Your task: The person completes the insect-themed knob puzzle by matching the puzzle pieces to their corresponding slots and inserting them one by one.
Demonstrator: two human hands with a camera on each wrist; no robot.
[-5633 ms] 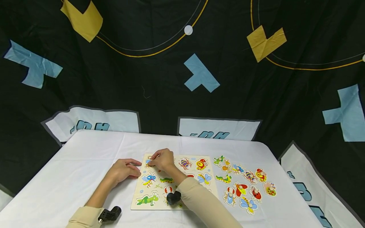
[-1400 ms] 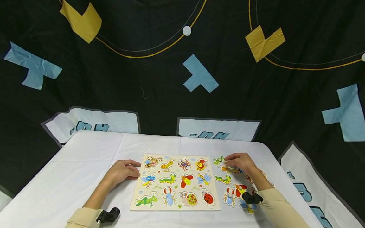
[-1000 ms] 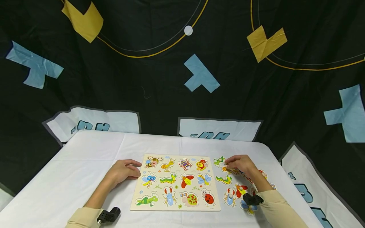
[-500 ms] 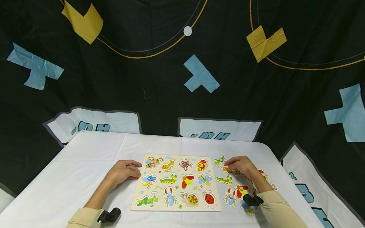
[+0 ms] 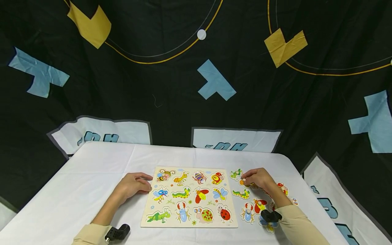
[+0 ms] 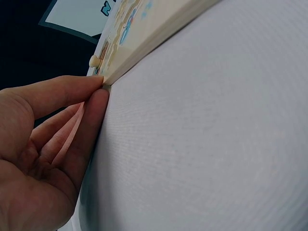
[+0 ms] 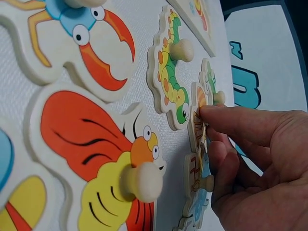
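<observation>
A wooden peg puzzle board (image 5: 192, 201) printed with insects lies on the white table. My left hand (image 5: 133, 185) rests at its left side, and in the left wrist view the fingertips (image 6: 96, 82) touch the board's edge. To the right of the board, my right hand (image 5: 260, 178) reaches over the loose puzzle pieces. Thumb and index finger pinch at an orange striped ant piece (image 7: 196, 130), whose knob is hidden by the fingers. Close by are a green grasshopper piece (image 5: 236, 174) and a caterpillar piece (image 5: 241, 194). In the left wrist view a knob (image 6: 95, 61) stands up from the board's far corner.
Several more knobbed pieces lie near the right forearm: a stag beetle (image 5: 247, 213), a red-winged firefly (image 5: 260, 206), a blue-winged dragonfly (image 5: 267, 224) and a red butterfly (image 5: 282, 189). The forearm covers some. A black curtain (image 5: 171, 112) hangs behind the table.
The right hand has left the bee at the board's upper left and moved right to the ant piece, where it has stayed nearly still. The left hand keeps its place.
</observation>
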